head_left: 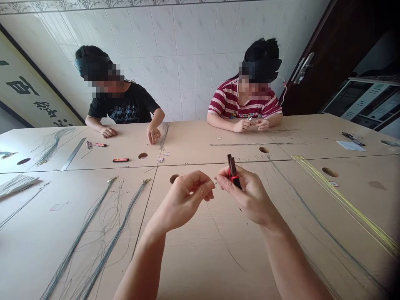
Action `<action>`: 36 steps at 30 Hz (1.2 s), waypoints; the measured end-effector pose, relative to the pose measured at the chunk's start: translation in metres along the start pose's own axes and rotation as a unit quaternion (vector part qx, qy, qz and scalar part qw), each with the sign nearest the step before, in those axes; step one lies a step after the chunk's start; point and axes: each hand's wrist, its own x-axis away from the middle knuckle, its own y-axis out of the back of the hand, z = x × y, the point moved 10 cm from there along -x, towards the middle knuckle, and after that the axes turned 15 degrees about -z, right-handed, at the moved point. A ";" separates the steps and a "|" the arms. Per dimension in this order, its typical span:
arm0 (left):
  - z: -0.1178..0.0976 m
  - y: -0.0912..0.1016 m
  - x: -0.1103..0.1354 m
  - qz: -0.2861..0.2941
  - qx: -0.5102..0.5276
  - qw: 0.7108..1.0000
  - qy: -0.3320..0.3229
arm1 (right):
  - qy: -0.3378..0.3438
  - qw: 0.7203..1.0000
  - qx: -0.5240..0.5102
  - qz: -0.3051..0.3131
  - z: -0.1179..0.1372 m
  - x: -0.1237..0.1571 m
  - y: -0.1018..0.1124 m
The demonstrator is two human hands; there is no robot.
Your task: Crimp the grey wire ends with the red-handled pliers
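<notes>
My left hand [184, 202] is closed, thumb and fingertips pinching the end of a thin dark cord [223, 235]. The cord appears to trail from there down over the table. Close beside it, my right hand [254, 198] is wrapped round small pliers [231, 166] with dark jaws pointing up and red and black handles. Its thumb and forefinger also come together at the short bit of cord between the hands; how firmly they grip it is hard to see. Two bundles of grey-green cords [108, 246] with small metal ends lie left of my hands.
Yellow cords [345, 198] and more grey cords [308, 202] stretch across the table on the right. Two people sit opposite, hands on the table. A steel ruler [73, 154], a black-and-red lighter-like object [121, 160] and round table holes [330, 172] lie beyond my hands.
</notes>
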 end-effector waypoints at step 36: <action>0.014 -0.012 -0.009 -0.114 0.234 0.964 0.060 | 0.025 0.990 0.014 -0.139 0.004 0.006 0.017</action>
